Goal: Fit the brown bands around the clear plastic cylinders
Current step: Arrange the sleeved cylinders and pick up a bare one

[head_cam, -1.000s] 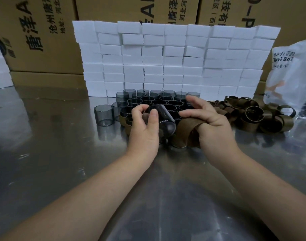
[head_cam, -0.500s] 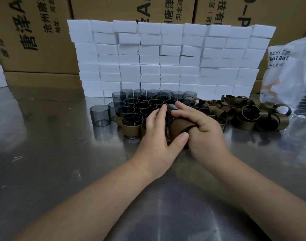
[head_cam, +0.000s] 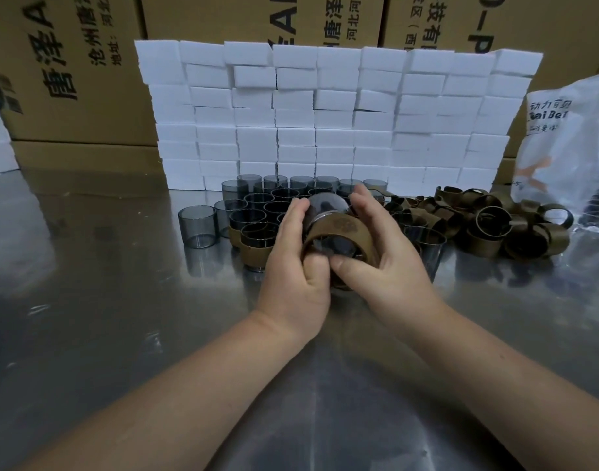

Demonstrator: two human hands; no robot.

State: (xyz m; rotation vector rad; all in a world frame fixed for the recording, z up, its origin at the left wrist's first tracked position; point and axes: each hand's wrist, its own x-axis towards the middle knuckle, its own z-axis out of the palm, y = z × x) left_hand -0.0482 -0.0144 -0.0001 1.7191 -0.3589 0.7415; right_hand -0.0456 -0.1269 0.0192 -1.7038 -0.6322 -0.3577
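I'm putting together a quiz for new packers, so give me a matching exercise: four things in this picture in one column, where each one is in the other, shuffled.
1 held cylinder
2 loose bands
3 white blocks
4 bag

a stacked at the back
b far right
c between left hand and right hand
d heaped right of the standing cylinders

Pairs: 1c, 2d, 3a, 4b

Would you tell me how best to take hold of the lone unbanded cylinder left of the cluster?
Probably grip the lone cylinder across its side wall, coming from the left: it stands upright, with other cylinders close on its right.
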